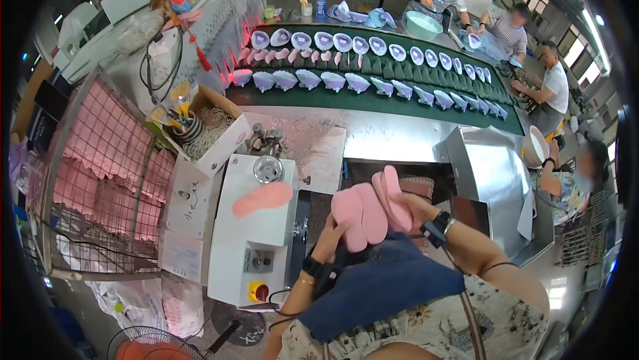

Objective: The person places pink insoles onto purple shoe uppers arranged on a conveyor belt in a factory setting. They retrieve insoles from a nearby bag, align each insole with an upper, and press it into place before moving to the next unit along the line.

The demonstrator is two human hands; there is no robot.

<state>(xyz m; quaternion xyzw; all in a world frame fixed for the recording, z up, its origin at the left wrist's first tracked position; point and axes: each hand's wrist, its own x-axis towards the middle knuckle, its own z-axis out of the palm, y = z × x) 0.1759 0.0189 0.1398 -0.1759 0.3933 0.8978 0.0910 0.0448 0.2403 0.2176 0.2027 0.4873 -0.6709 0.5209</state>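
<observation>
Soles (373, 215), pink and foot-shaped, fan out right at the middle of my view, held above the lap, and I've got the left hand (326, 243) closed on their near-left edge! Thumb on top there; the fingers underneath are hidden from me, so how hard they squeeze I cannot tell. Over on the other side, I have the right hand (418, 212) curled snugly round a second bunch (391, 193), pink too, tilted up with the edges showing. The two bunches sit side by side; whether they actually touch, I can't say from up here.

Below them spreads a dark blue apron (379, 287). And look left: one lone sole (263, 200), more orange-pink, lies flat on the white machine (249, 247), just below its round metal knob (268, 169)! Farther left I've got a wire cage (100, 180) with pink material behind the mesh, and next to it a carton (219, 130) where brushes (180, 97) stand in a pot.

Up top, the green belt (293, 99) carries rows of lilac pieces (333, 81), with small pink ones (286, 57) between them. At the far right, a co-worker in a white top (556, 87) sits beside the belt, arms reaching towards it.
</observation>
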